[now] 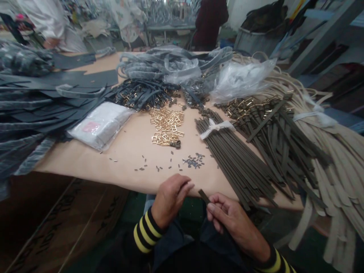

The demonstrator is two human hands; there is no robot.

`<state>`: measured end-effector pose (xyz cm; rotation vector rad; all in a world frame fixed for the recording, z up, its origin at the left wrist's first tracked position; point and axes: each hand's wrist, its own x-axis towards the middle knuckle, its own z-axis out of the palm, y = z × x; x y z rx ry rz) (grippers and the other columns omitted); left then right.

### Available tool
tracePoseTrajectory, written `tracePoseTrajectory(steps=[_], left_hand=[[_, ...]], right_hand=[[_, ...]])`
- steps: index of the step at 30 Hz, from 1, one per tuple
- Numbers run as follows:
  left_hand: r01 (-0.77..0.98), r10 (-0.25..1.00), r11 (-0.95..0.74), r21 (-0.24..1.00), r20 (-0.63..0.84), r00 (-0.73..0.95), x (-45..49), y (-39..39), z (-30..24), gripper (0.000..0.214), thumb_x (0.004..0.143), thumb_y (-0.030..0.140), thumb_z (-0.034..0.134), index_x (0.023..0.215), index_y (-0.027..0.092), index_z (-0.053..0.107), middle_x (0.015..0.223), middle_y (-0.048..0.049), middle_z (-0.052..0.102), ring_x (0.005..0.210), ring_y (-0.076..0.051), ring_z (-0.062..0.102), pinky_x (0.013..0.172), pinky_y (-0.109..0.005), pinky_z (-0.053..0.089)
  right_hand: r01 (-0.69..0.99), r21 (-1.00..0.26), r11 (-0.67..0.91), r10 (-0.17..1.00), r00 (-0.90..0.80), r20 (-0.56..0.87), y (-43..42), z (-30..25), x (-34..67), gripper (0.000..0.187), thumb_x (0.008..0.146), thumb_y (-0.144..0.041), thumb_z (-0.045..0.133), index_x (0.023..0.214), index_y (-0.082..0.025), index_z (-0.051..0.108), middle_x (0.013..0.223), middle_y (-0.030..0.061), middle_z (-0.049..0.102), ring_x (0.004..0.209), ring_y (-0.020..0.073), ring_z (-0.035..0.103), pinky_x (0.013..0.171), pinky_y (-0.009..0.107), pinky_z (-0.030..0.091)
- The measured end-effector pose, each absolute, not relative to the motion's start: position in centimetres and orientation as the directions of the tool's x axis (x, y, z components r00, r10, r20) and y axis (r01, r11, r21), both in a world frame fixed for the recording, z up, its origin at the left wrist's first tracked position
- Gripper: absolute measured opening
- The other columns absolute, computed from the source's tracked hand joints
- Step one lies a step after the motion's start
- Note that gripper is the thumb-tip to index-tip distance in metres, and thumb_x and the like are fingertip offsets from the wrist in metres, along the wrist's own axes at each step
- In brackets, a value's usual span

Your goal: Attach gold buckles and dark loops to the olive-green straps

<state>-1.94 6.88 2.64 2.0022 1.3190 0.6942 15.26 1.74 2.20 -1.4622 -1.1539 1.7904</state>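
Observation:
My right hand (229, 218) pinches a dark olive strap (203, 195) between thumb and fingers, and its short end sticks out toward the left. Just across from that end, at the table's front edge, my left hand (172, 199) has its fingers pressed together; whatever they may hold is too small to make out. Ahead of both hands lies a small pile of dark metal clips (193, 161), with several more scattered to its left. Farther back are gold rectangular buckles (166, 120) in a heap, and a small olive loop piece (175, 144) rests by the nearer ones.
To the right lie a tied bundle of olive straps (233, 159), buckled olive straps (273, 129) and long beige straps (335, 151). Dark blue straps (142, 93) and plastic wrapping (241, 79) fill the back. A white packet (99, 125) sits left. People stand beyond the table (85, 161).

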Motion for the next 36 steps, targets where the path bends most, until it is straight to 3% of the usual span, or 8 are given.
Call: tracePoseTrajectory(steps=[4, 8, 12, 20, 24, 27, 31, 36], left_hand=[[0.788, 0.913, -0.398, 0.47, 0.286, 0.29, -2.9, 13.3, 2.5, 0.019, 0.08, 0.018, 0.04, 0.087, 0.013, 0.057, 0.082, -0.0091, 0.057, 0.077, -0.017, 0.053, 0.073, -0.029, 0.042], [0.886, 0.908, -0.41, 0.218, 0.189, 0.374, -2.5, 17.2, 1.8, 0.016, 0.079, 0.017, 0.041, 0.083, 0.013, 0.056, 0.08, -0.0083, 0.053, 0.075, -0.019, 0.05, 0.066, -0.029, 0.042], [0.893, 0.9, -0.43, 0.136, 0.146, 0.411, -1.9, 17.6, 1.3, 0.014, 0.078, 0.017, 0.04, 0.081, 0.014, 0.053, 0.081, -0.0068, 0.05, 0.072, -0.017, 0.048, 0.061, -0.027, 0.041], [0.87, 0.891, -0.449, 0.206, 0.174, 0.419, -1.6, 17.4, 1.2, 0.013, 0.077, 0.011, 0.037, 0.076, 0.014, 0.049, 0.083, -0.0082, 0.049, 0.072, -0.017, 0.047, 0.065, -0.029, 0.04], [0.703, 0.937, -0.324, 0.633, 0.112, 0.331, -1.2, 15.7, 2.4, 0.005, 0.072, 0.013, 0.046, 0.068, 0.015, 0.049, 0.067, -0.0023, 0.05, 0.063, -0.014, 0.047, 0.061, -0.028, 0.04], [0.25, 0.935, 0.077, 0.965, -0.157, 0.317, -1.0, 12.5, 3.3, 0.011, 0.07, 0.024, 0.053, 0.068, 0.014, 0.05, 0.059, 0.0018, 0.05, 0.051, -0.009, 0.046, 0.052, -0.022, 0.039], [-0.181, 0.853, 0.474, 0.862, -0.399, 0.336, -0.5, 8.0, 3.6, 0.021, 0.061, 0.027, 0.065, 0.064, 0.012, 0.052, 0.057, 0.0022, 0.055, 0.05, -0.005, 0.048, 0.051, -0.018, 0.039], [-0.28, 0.841, 0.526, 0.803, -0.442, 0.313, -0.1, 5.8, 3.4, 0.022, 0.058, 0.025, 0.069, 0.065, 0.011, 0.054, 0.058, 0.0013, 0.057, 0.053, -0.006, 0.052, 0.054, -0.018, 0.042]], right_hand=[[0.046, -0.883, -0.468, 0.864, -0.188, -0.468, 3.0, 2.4, 15.5, 0.037, 0.07, -0.052, 0.05, 0.068, -0.016, 0.042, 0.053, -0.004, 0.048, 0.037, 0.0042, 0.039, 0.038, 0.017, 0.031], [0.026, -0.875, -0.483, 0.858, -0.187, -0.479, 3.9, 2.3, 15.5, 0.038, 0.069, -0.053, 0.051, 0.07, -0.016, 0.042, 0.055, -0.0035, 0.05, 0.037, 0.004, 0.039, 0.037, 0.017, 0.031], [0.026, -0.869, -0.493, 0.852, -0.188, -0.489, 4.1, 1.8, 15.5, 0.036, 0.07, -0.051, 0.051, 0.071, -0.016, 0.042, 0.055, -0.0035, 0.051, 0.037, 0.0036, 0.04, 0.038, 0.017, 0.032], [0.026, -0.9, -0.434, 0.876, -0.218, -0.429, 4.0, 1.3, 15.6, 0.026, 0.077, -0.04, 0.047, 0.074, -0.015, 0.042, 0.06, -0.0013, 0.056, 0.039, 0.004, 0.043, 0.039, 0.017, 0.033], [0.085, -0.929, -0.361, 0.912, -0.175, -0.37, 3.6, 2.1, 15.9, 0.022, 0.079, -0.037, 0.045, 0.075, -0.015, 0.043, 0.06, -0.0013, 0.055, 0.038, 0.0034, 0.037, 0.037, 0.016, 0.029], [0.17, -0.943, -0.288, 0.945, -0.11, -0.308, 3.1, 3.0, 16.1, 0.021, 0.08, -0.035, 0.042, 0.075, -0.015, 0.045, 0.055, -0.0026, 0.052, 0.039, 0.0047, 0.036, 0.038, 0.017, 0.026], [0.29, -0.934, -0.21, 0.964, -0.097, -0.247, 2.7, 3.8, 15.9, 0.02, 0.08, -0.032, 0.042, 0.07, -0.016, 0.046, 0.054, -0.0021, 0.052, 0.045, 0.0073, 0.043, 0.044, 0.019, 0.031], [0.365, -0.913, -0.18, 0.953, -0.165, -0.254, 2.4, 4.4, 15.9, 0.018, 0.081, -0.028, 0.041, 0.068, -0.017, 0.045, 0.053, -0.0026, 0.052, 0.048, 0.0086, 0.046, 0.049, 0.02, 0.034]])
